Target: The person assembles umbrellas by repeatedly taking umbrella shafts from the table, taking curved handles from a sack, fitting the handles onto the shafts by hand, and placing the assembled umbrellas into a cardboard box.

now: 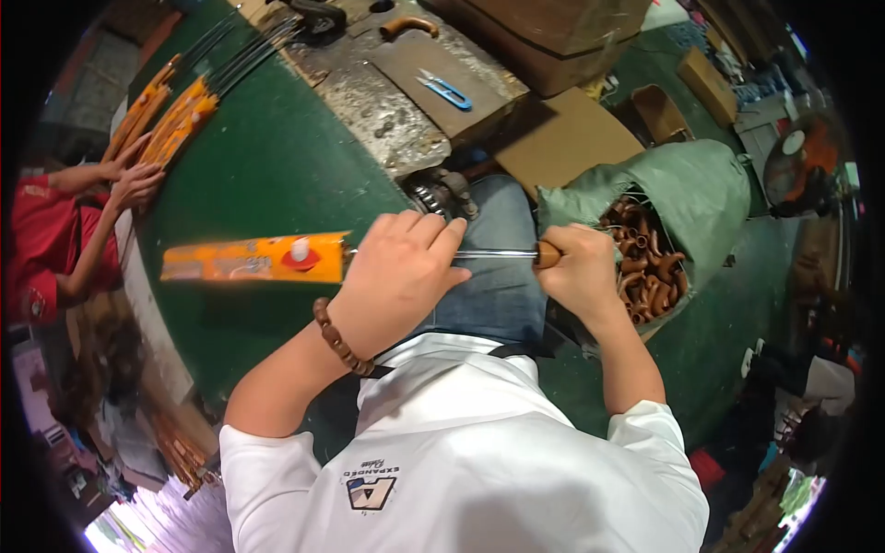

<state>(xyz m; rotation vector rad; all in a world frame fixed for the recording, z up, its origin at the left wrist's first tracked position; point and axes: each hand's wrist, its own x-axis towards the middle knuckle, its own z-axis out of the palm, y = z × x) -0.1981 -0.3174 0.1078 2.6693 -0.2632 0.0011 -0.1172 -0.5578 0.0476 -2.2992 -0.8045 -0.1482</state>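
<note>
A folded umbrella (263, 260) in an orange printed wrapper lies level across my lap, its wrapped end to the left, slightly blurred. My left hand (401, 272) is closed round it where the wrapper ends and the bare metal shaft (498, 253) begins. At the shaft's other end my right hand (585, 272) grips a brown wooden-looking handle (548, 255); most of that handle is hidden inside the fist. Close beside my right hand, an open green sack (705, 189) holds many curved brown umbrella handles (650, 267).
Ahead stands a worn workbench (355, 97) with blue thread snips (447, 90) and a loose curved handle (410, 26). Cardboard boxes (567, 138) sit beyond my knees. To the left, a co-worker's hands (134, 180) touch orange-wrapped umbrellas (180, 120) on a green surface.
</note>
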